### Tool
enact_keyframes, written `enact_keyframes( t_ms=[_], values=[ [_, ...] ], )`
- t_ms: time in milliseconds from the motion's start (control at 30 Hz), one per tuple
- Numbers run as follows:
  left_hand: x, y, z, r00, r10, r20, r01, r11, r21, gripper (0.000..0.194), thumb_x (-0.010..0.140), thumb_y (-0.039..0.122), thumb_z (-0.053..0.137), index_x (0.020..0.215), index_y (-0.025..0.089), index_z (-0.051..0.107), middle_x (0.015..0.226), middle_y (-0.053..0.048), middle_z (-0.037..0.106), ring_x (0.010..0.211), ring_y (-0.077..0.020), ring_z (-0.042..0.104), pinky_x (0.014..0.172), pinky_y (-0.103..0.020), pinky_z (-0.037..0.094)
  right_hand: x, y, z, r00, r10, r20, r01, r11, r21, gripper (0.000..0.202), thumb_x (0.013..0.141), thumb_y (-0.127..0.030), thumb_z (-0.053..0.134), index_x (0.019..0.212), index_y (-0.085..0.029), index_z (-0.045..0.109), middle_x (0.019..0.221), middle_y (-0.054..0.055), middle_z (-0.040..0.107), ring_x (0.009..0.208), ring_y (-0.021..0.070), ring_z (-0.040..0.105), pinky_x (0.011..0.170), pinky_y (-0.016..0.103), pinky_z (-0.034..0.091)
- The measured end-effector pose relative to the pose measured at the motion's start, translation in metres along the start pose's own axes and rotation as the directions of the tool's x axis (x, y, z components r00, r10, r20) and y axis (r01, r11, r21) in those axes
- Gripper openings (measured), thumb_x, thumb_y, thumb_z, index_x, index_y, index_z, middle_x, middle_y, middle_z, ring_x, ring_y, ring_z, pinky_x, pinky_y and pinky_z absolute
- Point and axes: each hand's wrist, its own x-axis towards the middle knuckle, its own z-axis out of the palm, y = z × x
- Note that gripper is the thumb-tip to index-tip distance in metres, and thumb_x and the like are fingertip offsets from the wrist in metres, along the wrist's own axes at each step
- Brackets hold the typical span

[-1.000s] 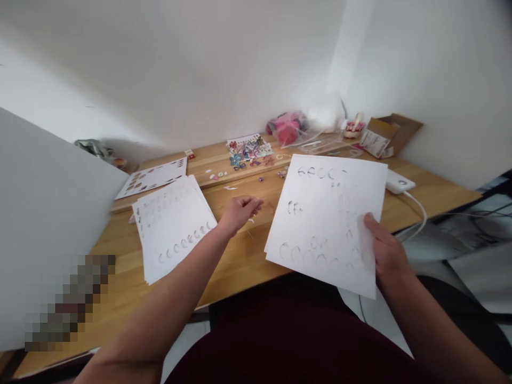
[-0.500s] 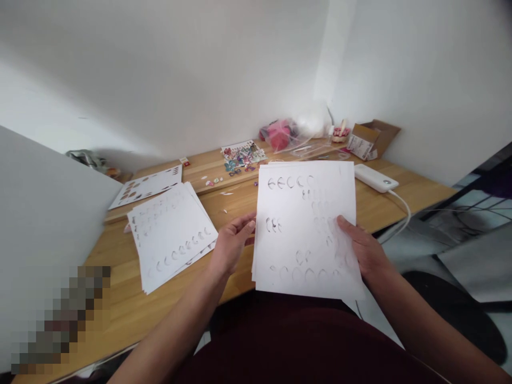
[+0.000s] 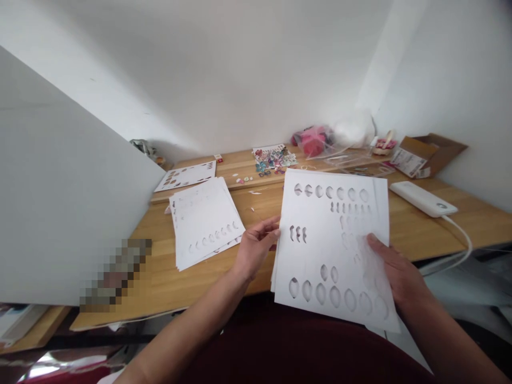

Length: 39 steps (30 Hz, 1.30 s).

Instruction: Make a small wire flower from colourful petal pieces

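Observation:
A stack of white sheets with rows of oval cut-outs is held up over the table's front edge. My right hand grips its right side, thumb on top and fingers hidden behind. My left hand is at the left edge of the stack, thumb and fingertips apart, some fingertips partly behind the sheets; whether it grips them I cannot tell. To the left of it, a second pile of similar white sheets lies on the wooden table.
Behind lie a sheet with brown shapes, colourful bow-like pieces and pink items in clear plastic. At the right are an open cardboard box and a white device with a cable. A grey panel stands left.
The view has swung left, so the table's things appear farther right. The held sheets are tilted a little, and their cut-outs show more clearly. My right hand keeps its hold.

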Motion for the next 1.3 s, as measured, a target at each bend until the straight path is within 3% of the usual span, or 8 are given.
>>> enact_keyframes(
  t_ms=[133,333,633,867,967,1100,1233,1300],
  values=[
    [-0.001,-0.002,-0.001,0.999,-0.036,0.030,0.038,0.995,-0.095,0.039,0.076,0.028,0.073,0.115,0.028,0.069,0.101,-0.003,0.071,0.086,-0.0152,0.065,0.072,-0.027,0.051,-0.003,-0.002,0.002,0.999,0.043,0.006,-0.043,0.999,0.023,0.034,0.076,-0.027,0.071,0.109,-0.020,0.070,0.100,0.011,0.074,0.084,0.0295,0.072,0.076,0.038,0.062],
    [-0.002,-0.004,0.002,0.995,-0.078,0.070,0.095,0.950,-0.296,0.040,0.074,0.022,0.076,0.113,0.024,0.069,0.098,-0.003,0.070,0.086,-0.0132,0.064,0.076,-0.026,0.051,0.004,0.000,-0.002,0.979,0.203,0.004,-0.203,0.976,0.073,0.031,0.079,-0.033,0.065,0.106,-0.019,0.070,0.094,0.012,0.074,0.087,0.0307,0.071,0.081,0.042,0.060],
    [-0.004,-0.013,0.006,0.985,-0.174,-0.004,0.153,0.873,-0.464,0.032,0.072,0.022,0.079,0.104,0.020,0.070,0.086,-0.003,0.071,0.075,-0.0128,0.065,0.073,-0.029,0.052,0.008,0.010,0.000,0.992,0.112,-0.062,-0.109,0.993,0.051,0.030,0.078,-0.040,0.067,0.102,-0.022,0.071,0.097,0.010,0.074,0.095,0.0302,0.069,0.088,0.047,0.058],
    [-0.004,-0.013,0.001,0.993,-0.050,-0.103,0.028,0.978,-0.205,0.028,0.074,0.026,0.076,0.101,0.019,0.072,0.089,-0.004,0.070,0.074,-0.0112,0.062,0.069,-0.025,0.049,0.005,0.008,0.004,0.998,0.058,-0.006,-0.057,0.998,0.033,0.032,0.078,-0.035,0.068,0.106,-0.019,0.071,0.102,0.011,0.073,0.092,0.0303,0.070,0.083,0.042,0.060],
    [-0.003,-0.009,-0.002,0.995,-0.064,-0.080,0.053,0.990,-0.132,0.021,0.078,0.033,0.073,0.090,0.017,0.073,0.090,-0.005,0.071,0.075,-0.0126,0.062,0.072,-0.027,0.049,0.008,0.008,0.004,1.000,-0.006,0.001,0.006,1.000,-0.006,0.033,0.078,-0.031,0.069,0.108,-0.016,0.070,0.101,0.012,0.073,0.087,0.0290,0.071,0.079,0.039,0.061],
    [-0.003,-0.005,-0.007,0.994,-0.107,-0.027,0.106,0.993,-0.052,0.032,0.083,0.046,0.064,0.088,0.016,0.071,0.088,-0.007,0.070,0.077,-0.0146,0.062,0.072,-0.028,0.049,0.008,0.007,0.005,0.998,-0.057,0.002,0.057,0.997,-0.047,0.035,0.076,-0.028,0.072,0.108,-0.015,0.069,0.098,0.011,0.074,0.084,0.0274,0.071,0.078,0.038,0.061],
    [-0.003,-0.008,-0.008,0.990,-0.077,-0.115,0.087,0.992,0.086,0.025,0.071,0.037,0.078,0.080,0.017,0.067,0.072,0.000,0.063,0.061,-0.0089,0.052,0.059,-0.022,0.043,0.005,0.007,0.008,0.997,-0.082,0.014,0.083,0.996,-0.046,0.033,0.074,-0.030,0.075,0.104,-0.018,0.070,0.098,0.009,0.074,0.088,0.0273,0.071,0.081,0.040,0.060],
    [-0.003,-0.009,-0.007,0.988,-0.073,-0.138,0.084,0.993,0.079,0.024,0.071,0.036,0.077,0.077,0.016,0.066,0.068,0.001,0.060,0.057,-0.0074,0.048,0.055,-0.021,0.040,0.003,0.006,0.008,0.996,-0.084,0.010,0.084,0.995,-0.051,0.031,0.076,-0.034,0.074,0.104,-0.020,0.070,0.099,0.008,0.074,0.091,0.0275,0.070,0.082,0.041,0.060]
  ],
)
